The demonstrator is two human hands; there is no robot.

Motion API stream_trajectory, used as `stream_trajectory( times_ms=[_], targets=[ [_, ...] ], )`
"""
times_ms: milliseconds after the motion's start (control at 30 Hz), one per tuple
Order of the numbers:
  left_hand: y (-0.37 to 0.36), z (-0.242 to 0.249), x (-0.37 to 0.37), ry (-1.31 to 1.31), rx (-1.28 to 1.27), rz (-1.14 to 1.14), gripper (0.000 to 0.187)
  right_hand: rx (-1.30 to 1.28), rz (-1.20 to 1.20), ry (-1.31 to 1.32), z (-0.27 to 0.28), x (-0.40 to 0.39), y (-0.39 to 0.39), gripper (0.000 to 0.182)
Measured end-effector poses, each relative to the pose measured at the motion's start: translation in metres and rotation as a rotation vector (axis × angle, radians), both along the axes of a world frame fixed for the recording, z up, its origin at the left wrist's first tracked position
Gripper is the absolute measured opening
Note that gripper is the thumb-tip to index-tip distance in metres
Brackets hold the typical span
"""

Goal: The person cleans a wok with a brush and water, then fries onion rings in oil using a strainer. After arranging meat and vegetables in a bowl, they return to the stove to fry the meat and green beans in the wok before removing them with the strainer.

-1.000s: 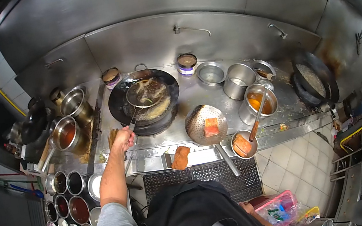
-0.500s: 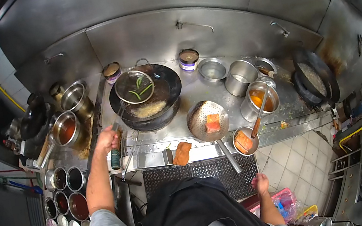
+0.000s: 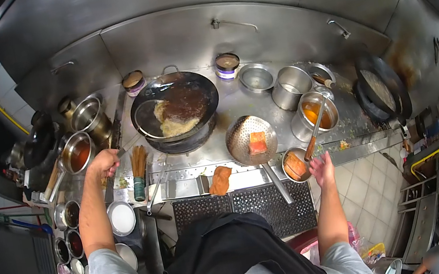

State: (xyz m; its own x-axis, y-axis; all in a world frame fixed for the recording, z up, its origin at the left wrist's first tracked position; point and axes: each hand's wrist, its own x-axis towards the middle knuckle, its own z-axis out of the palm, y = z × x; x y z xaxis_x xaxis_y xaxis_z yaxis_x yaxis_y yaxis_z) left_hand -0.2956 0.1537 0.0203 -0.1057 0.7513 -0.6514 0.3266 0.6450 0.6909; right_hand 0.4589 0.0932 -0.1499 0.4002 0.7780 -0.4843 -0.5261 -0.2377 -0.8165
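My left hand [image 3: 105,163] is closed round the handle of a mesh strainer [image 3: 147,120]. The strainer's round head lies at the left side of a black wok [image 3: 205,89], beside pale foamy stuff [image 3: 179,125] in dark liquid. No green pieces show in the mesh. On the right, my right hand [image 3: 322,168] has its fingers spread and nothing in it. It is beside a small bowl [image 3: 297,178] with orange-brown pieces and just below the ladle's wooden handle [image 3: 310,148]. That ladle leans in a pot of orange liquid [image 3: 313,111].
A perforated skimmer [image 3: 238,145] bears an orange-red block [image 3: 257,142]. A brown cloth [image 3: 220,181] lies on the front edge. A bamboo brush [image 3: 139,172] stands near my left hand. A white-filled container [image 3: 122,218] and sauce pots are at left.
My left hand moved left and the strainer dropped lower and leftward in the wok; its green pieces no longer show. My right hand rose towards the small bowl and opened. A white-filled container came into view.
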Motion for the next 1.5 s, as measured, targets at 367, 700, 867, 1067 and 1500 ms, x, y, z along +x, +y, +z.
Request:
stream_trajectory(
  times_ms=[367, 700, 867, 1067, 1500],
  targets=[
    [-0.006, -0.082, 0.041, -0.51, -0.034, 0.056, 0.023, -0.11, 0.07, -0.126, 0.036, -0.018, 0.089, 0.013],
    [-0.008, -0.111, 0.066, -0.591, 0.085, 0.289, 0.058, 0.008, 0.047, -0.267, 0.079, -0.031, 0.051, 0.008],
    [-0.025, -0.093, 0.066, -0.692, 0.093, 0.286, 0.054, 0.148, 0.021, -0.392, 0.109, -0.064, 0.003, 0.018],
    [-0.037, -0.084, 0.068, -0.739, 0.05, 0.423, 0.044, 0.261, 0.096, -0.513, 0.126, -0.091, -0.032, 0.031],
    [0.013, -0.115, 0.06, -0.706, 0.169, 0.468, 0.048, 0.351, 0.291, -0.372, 0.157, -0.17, -0.061, 0.032]
  ],
)
